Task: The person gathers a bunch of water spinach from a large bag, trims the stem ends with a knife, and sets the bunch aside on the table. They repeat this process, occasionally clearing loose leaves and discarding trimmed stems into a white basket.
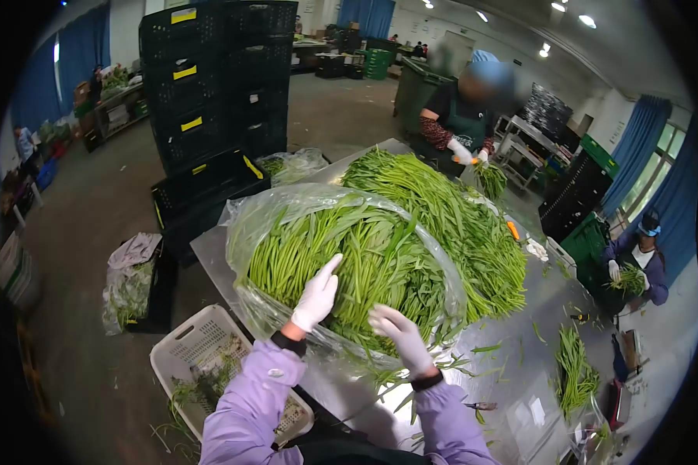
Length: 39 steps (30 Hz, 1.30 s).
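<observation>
My left hand [316, 296], in a white glove, is over the near left side of a large clear plastic bag [244, 213]. Its fingers are stretched out, with nothing visible in them. To the right, my right hand [403, 338], also gloved, is at the bag's near edge with fingers extended and apart from the left hand. Long-stemmed leafy greens [318, 252] fill the open bag, stems mostly at the left and leaves at the right. Behind and right of it lies a bigger heap of the same greens [473, 240] on the metal table [512, 341].
A white crate [202, 341] with plant scraps stands below the table at left. Black crates [217, 85] are stacked beyond it. One co-worker [465, 116] trims greens across the table; another [640, 263] holds a bunch at right. A smaller bunch [574, 372] lies near the right edge.
</observation>
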Tool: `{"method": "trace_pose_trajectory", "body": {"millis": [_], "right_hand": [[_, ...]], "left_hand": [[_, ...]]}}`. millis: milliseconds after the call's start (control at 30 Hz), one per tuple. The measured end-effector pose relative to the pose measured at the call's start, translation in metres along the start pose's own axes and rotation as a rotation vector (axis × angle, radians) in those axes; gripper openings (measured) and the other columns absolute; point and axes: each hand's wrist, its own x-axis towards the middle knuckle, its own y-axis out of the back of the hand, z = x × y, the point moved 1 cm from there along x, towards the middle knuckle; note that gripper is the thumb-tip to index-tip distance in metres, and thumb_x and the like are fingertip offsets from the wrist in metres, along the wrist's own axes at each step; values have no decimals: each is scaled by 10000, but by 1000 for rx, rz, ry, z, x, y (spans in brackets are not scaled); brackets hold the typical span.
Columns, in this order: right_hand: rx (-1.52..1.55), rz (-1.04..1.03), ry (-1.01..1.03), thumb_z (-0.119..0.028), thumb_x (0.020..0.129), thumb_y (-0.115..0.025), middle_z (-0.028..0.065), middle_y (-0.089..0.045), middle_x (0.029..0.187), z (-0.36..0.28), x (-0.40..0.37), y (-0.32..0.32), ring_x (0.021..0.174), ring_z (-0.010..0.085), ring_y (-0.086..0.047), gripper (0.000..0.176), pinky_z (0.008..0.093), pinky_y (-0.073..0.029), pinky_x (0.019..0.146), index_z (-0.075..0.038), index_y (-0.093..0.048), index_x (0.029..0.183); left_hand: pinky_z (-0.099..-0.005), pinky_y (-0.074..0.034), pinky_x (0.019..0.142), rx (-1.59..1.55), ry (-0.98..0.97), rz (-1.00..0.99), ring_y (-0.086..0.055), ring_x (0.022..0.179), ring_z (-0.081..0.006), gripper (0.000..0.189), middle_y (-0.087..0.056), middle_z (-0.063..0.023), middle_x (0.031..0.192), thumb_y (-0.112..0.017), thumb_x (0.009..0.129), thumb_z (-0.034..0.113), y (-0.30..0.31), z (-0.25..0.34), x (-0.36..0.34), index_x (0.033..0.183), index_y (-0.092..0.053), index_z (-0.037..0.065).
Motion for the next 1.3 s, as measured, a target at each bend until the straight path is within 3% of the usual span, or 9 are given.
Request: {"method": "trace_pose_trajectory", "body": {"millis": [333,400,600,733,800,833,1067,1133,1300], "right_hand": [[-284,251,13,-196,874,-616,165,-526,1234,70,64,-9,1089,207,-539,561,279,-466,855,38,-388,1330],[-484,284,52,-204,871,-621,171,-526,1229,64,68,-15,1061,199,-545,579,278,-458,866,36,-376,1337],[112,335,-94,-239,905,-548,71,-566,1158,53,61,-16,905,127,-533,521,251,-449,739,20,-390,1329],[444,349,-129,-245,919,-509,-18,-544,895,31,53,-15,769,82,-483,421,241,-435,695,-29,-465,1277],[58,248,52,-261,934,-473,-25,-551,894,40,56,3,777,78,-492,415,261,-442,733,-24,-470,1275],[498,254,-8,-281,944,-450,-12,-580,995,47,61,4,864,76,-517,370,283,-430,789,-50,-504,1228],[394,354,-150,-259,885,-600,6,-575,1057,13,43,-15,948,94,-515,296,258,-415,759,-78,-539,1111],[416,428,-97,-156,813,-675,-3,-598,896,27,50,-14,739,87,-541,315,215,-411,630,-66,-542,1084],[363,447,-64,-88,783,-653,19,-624,874,17,43,-3,749,110,-592,269,248,-468,665,-40,-555,1029]], "left_hand": [[-398,-430,861,914,-6,4,-456,1210,-275,532,-539,-134,1238,-508,757,48,-25,-19,10,1288,-460,36],[-412,-429,864,864,-43,14,-481,1168,-329,490,-539,-164,1236,-485,765,33,-35,-13,9,1255,-479,5],[-422,-361,1002,215,67,-134,-412,1214,-432,422,-462,-295,1280,-423,855,73,-26,-20,21,1264,-479,-16],[-322,-319,1051,103,43,-304,-375,1305,-275,413,-413,-238,1368,-368,943,95,-24,-10,33,1339,-396,-16],[-313,-306,1061,-389,237,-442,-392,1287,-239,445,-407,-192,1386,-382,947,106,-28,3,37,1364,-339,-43],[-304,-283,1074,-483,241,-449,-383,1286,-215,470,-405,-170,1387,-401,950,119,-36,-1,37,1373,-308,-62],[-287,-227,1087,-689,201,-393,-344,1305,-194,492,-390,-124,1400,-412,975,229,-65,12,19,1373,-338,-50],[-298,-228,1082,-759,263,-434,-330,1309,-176,517,-400,-108,1391,-428,971,250,-64,10,22,1395,-313,-24],[-321,-387,956,-940,487,-237,-522,1126,-180,469,-558,-107,1230,-470,956,277,-44,13,23,1347,-387,33]]}}
